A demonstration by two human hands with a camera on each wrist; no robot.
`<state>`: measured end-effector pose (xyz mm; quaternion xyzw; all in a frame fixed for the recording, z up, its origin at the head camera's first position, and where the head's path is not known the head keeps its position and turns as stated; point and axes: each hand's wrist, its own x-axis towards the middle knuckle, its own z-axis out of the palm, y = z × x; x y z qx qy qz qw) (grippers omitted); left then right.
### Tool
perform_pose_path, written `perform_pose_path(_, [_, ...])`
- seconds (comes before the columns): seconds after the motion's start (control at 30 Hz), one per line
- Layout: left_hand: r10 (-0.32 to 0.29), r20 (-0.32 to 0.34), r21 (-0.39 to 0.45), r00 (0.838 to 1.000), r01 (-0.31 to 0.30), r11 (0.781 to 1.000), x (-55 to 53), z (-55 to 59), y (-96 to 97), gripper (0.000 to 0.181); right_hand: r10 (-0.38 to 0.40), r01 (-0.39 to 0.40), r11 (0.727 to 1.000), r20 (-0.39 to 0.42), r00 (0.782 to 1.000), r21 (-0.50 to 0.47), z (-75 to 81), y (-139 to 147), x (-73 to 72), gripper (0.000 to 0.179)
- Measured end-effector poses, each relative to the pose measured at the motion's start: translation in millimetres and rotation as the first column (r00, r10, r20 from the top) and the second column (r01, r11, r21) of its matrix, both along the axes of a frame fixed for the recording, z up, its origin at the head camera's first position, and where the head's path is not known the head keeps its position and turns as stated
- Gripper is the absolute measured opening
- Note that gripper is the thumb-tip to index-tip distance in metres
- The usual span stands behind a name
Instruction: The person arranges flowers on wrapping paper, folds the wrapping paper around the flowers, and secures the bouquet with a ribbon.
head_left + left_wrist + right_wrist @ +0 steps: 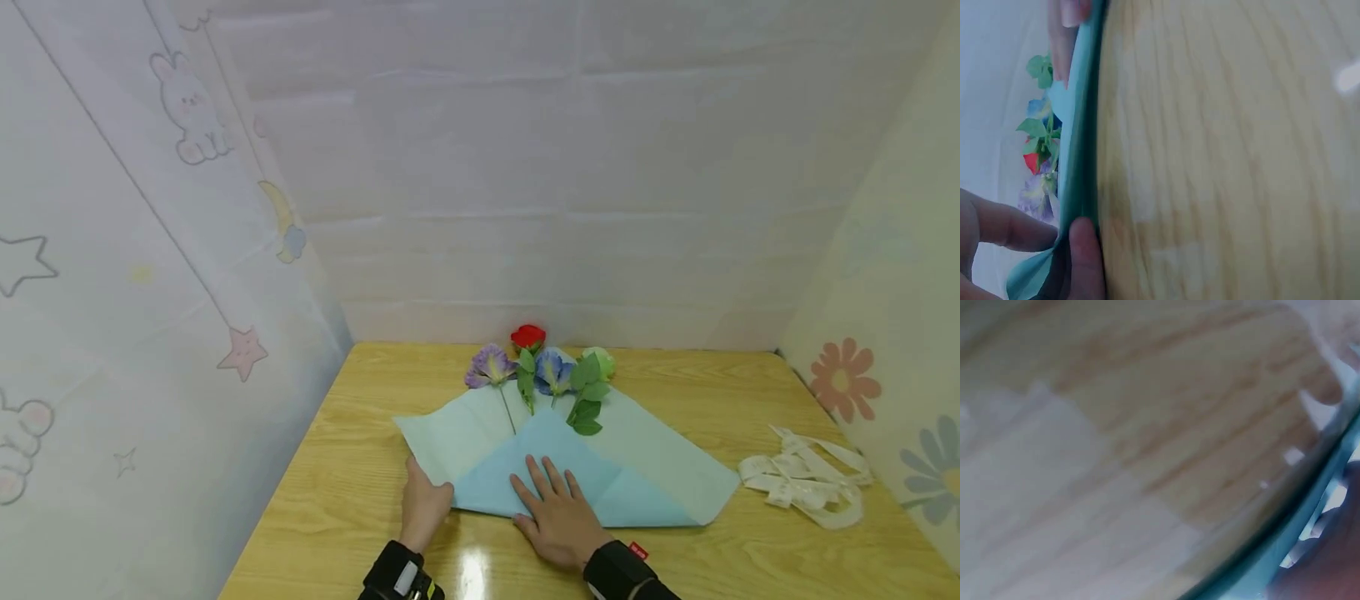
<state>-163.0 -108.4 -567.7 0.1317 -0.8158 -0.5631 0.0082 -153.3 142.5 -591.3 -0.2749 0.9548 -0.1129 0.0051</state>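
Note:
A sheet of light blue wrapping paper [645, 500] lies on the table with its near part folded up over flower stems. My left hand [424, 505] pinches the paper's left near edge between thumb and fingers; the left wrist view shows the thumb [1087, 256] against the fold. My right hand [558, 517] rests on the folded part, fingers spread. From the paper's far side stick out a purple flower [491, 365], a red rose [528, 337], a blue flower [553, 372] and a pale green flower [600, 363] with green leaves. Their lower stems are hidden under the fold.
A loose heap of cream ribbon [806, 479] lies at the right side of the wooden table [337, 500]. Printed cloth walls [570, 208] stand close behind the table and along both sides.

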Motion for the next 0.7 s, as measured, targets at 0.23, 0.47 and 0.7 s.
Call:
perform_pose_path(0.23, [-0.079, 0.039, 0.363, 0.996, 0.06, 0.93, -3.7, 8.1, 13.3, 0.056, 0.003, -0.002, 1.0, 0.075, 0.997, -0.012, -0.8, 7.2, -5.5, 0.062])
perform_pose_path(0.47, [-0.251, -0.1, -0.034, 0.963, 0.249, 0.968, -4.5, 10.6, 39.7, 0.073, 0.011, 0.009, 0.991, 0.147, 0.989, -0.134, 10.8, 14.3, -9.3, 0.064])
perform_pose_path(0.7, [-0.401, -0.208, -0.344, 0.892, 0.317, 0.884, -6.3, 24.1, 80.0, 0.068, 0.016, -0.002, 0.996, 0.158, 0.987, -0.089, 11.5, 15.1, -10.7, 0.06])
